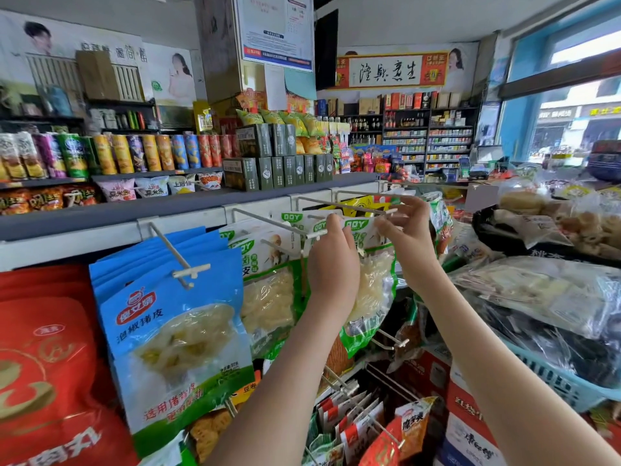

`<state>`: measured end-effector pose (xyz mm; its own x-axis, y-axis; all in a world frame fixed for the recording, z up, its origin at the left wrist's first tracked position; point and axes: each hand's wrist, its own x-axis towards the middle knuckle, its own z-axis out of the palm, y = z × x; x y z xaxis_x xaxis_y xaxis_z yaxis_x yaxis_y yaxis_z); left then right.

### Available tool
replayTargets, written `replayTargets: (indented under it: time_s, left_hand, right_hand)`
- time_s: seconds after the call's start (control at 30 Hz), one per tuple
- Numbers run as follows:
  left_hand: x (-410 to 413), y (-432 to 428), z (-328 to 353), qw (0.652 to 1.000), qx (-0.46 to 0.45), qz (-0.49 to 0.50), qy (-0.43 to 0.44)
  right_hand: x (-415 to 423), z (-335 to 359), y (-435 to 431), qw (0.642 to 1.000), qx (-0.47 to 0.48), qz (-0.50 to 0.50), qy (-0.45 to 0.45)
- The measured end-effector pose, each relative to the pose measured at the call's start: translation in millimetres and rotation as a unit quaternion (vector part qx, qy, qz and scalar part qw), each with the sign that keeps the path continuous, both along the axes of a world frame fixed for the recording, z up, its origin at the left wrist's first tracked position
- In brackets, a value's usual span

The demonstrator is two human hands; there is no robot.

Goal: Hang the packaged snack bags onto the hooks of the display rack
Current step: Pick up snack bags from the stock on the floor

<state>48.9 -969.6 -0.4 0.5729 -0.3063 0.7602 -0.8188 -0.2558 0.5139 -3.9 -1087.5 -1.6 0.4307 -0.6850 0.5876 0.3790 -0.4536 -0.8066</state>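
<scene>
I am facing a shop's display rack (188,219), both bare arms raised in front of me. Between my hands I hold up one snack bag (373,290), green and white with a clear window showing pale strips inside. It hangs at the height of the top row of hooks, in front of the rack.

My left hand (332,267) shows its back to me. Its fingers (334,223) are curled and pinch the bag's top left edge, right beside the white tip of one wire hook (268,220). My right hand (411,237) pinches the bag's top right corner. The fingers (386,227) are pressed together there, with the forefinger lifted next to the tip of a second hook (346,206). I cannot tell whether the bag's hole is over either hook.

Just left of my left hand, matching green bags (268,290) hang on the rack. Further left hangs a thick row of blue bags (174,331), and red bags (43,364) fill the far left edge. Above the rack, a shelf carries tall snack cans (134,156) and stacked dark green boxes (279,169). To my right, a blue basket (557,385) holds food wrapped in clear plastic.
</scene>
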Motion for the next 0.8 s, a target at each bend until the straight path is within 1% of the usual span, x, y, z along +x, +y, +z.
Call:
replayTargets:
  time_s: [0.13, 0.23, 0.3, 0.37, 0.43, 0.53, 0.57, 0.63, 0.7, 0.77, 0.8]
  left_hand:
    - [6.7, -4.3, -3.7, 1.0, -0.019, -0.006, -0.012]
    - [6.4, -5.6, -5.9, 0.998, -0.054, -0.016, -0.023]
    - [6.5, -6.8, -8.6, 0.995, -0.089, -0.032, -0.015]
    - [10.2, -7.9, -12.1, 0.994, -0.1, -0.03, -0.008]
    - [16.4, -8.8, -14.7, 0.996, -0.091, -0.017, 0.0]
    - [26.5, -9.5, -18.0, 0.999, -0.041, -0.002, 0.025]
    - [30.4, -9.1, -21.8, 1.0, -0.013, 0.02, 0.007]
    - [39.0, -10.8, -35.7, 0.991, 0.052, 0.086, -0.092]
    - [47.1, -13.7, -52.6, 0.965, 0.11, 0.135, -0.195]
    - [50.7, -13.9, -62.7, 0.945, 0.19, 0.138, -0.227]
    - [52.8, -15.2, -66.2, 0.939, 0.233, 0.126, -0.218]
  right_hand:
    - [3.4, 0.6, -1.4, 0.999, -0.029, -0.029, 0.004]
    - [5.6, -1.9, 4.6, 0.999, -0.014, -0.04, -0.035]
    - [8.1, -9.1, 8.0, 0.999, 0.003, -0.02, -0.043]
    - [15.1, -18.0, 10.5, 1.0, -0.004, 0.01, -0.021]
    - [26.0, -27.0, 12.4, 0.998, -0.058, 0.009, 0.032]
    - [40.8, -43.8, 17.5, 0.986, -0.137, -0.024, 0.086]
    - [44.6, -50.9, 18.3, 0.979, -0.17, -0.046, 0.105]
    - [50.8, -69.2, 15.5, 0.958, -0.227, -0.082, 0.153]
    - [55.1, -86.1, 10.5, 0.943, -0.26, -0.08, 0.193]
    - [58.8, -93.0, 8.0, 0.942, -0.256, -0.046, 0.21]
    - [60.4, -93.4, 6.5, 0.944, -0.248, -0.031, 0.214]
